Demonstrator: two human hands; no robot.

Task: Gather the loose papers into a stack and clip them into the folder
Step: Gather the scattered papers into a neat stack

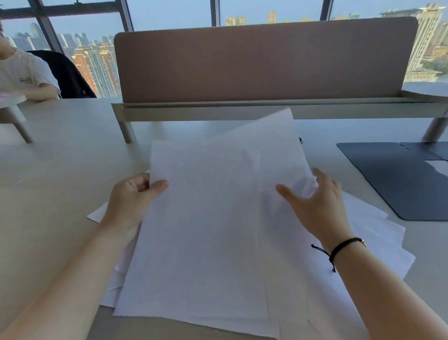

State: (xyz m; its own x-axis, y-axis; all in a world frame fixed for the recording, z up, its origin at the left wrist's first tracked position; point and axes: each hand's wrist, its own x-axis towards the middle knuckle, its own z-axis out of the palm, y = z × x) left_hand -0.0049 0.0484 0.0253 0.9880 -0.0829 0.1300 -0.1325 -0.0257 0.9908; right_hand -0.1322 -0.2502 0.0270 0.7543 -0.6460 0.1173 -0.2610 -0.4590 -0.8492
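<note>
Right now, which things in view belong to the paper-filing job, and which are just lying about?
Job:
- loose papers, fanned out, not yet squared
- left hand, pinching a sheet's edge
- right hand, fingers spread on the sheets
- dark folder, lying open at right

Lying about:
- desk divider
- raised shelf
- another person seated at far left

High-rise office w/ shared seating: long pale table (pixel 51 177) w/ a brown fabric divider screen (pixel 264 62) on a raised shelf, floor-to-ceiling windows (pixel 169 7) over city towers, another person (pixel 10 73) seated at left by a black office chair (pixel 67 74).
</note>
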